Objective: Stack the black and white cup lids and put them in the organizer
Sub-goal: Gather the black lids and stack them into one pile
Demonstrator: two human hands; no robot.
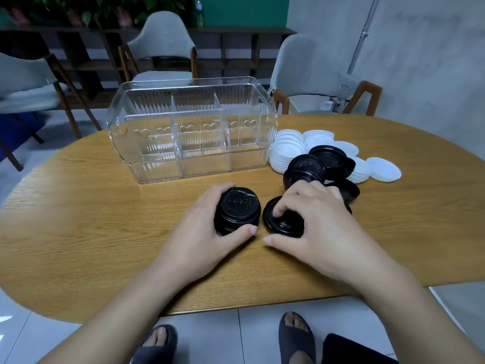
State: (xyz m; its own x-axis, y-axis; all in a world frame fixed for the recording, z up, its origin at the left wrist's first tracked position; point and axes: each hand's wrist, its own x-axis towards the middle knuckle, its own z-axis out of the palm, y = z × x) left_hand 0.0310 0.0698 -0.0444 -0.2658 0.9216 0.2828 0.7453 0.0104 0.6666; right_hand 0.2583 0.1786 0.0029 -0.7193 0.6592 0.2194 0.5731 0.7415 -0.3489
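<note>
Head view is showing the left hand [207,227] curling around a short stack of black lids [237,211] on the wooden table [91,219], thumb at the near side and fingers at the far side. Just to its right, the right hand [312,219] is pinching a single black lid [282,219] with bent fingertips. Farther right, more black lids [319,166] are lying jumbled against white lids [287,151]. The clear organizer [191,130] is sitting at the far side, its compartments holding no lids.
</note>
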